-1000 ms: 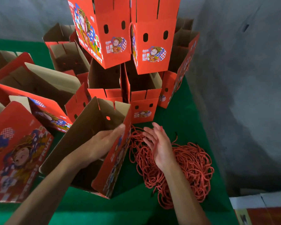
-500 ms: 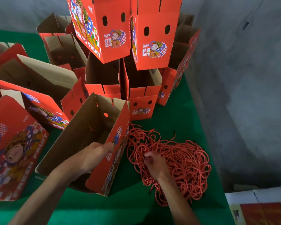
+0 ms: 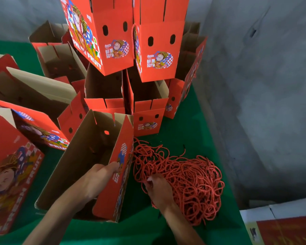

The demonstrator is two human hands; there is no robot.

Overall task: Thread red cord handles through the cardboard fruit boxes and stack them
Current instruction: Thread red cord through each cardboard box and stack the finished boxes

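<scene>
Head view: left hand (image 3: 97, 181) clamps the open box (image 3: 88, 161) wall at 7 o'clock, steadying it; right hand (image 3: 157, 188) pinches cord from the pile (image 3: 189, 183) at 5 o'clock, likely for threading.

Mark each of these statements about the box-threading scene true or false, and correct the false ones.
1. The left hand grips the wall of an open box tilted on its side. True.
2. The right hand rests flat and open on the green table cover. False: its fingers are curled into the pile of red cord.
3. The cord pile lies to the right of the held box. True.
4. The held box already has a cord handle threaded through it. False: no cord shows in it; one hole in its end wall is visible and bare.
5. Stacked boxes stand behind the held box. True.
</scene>
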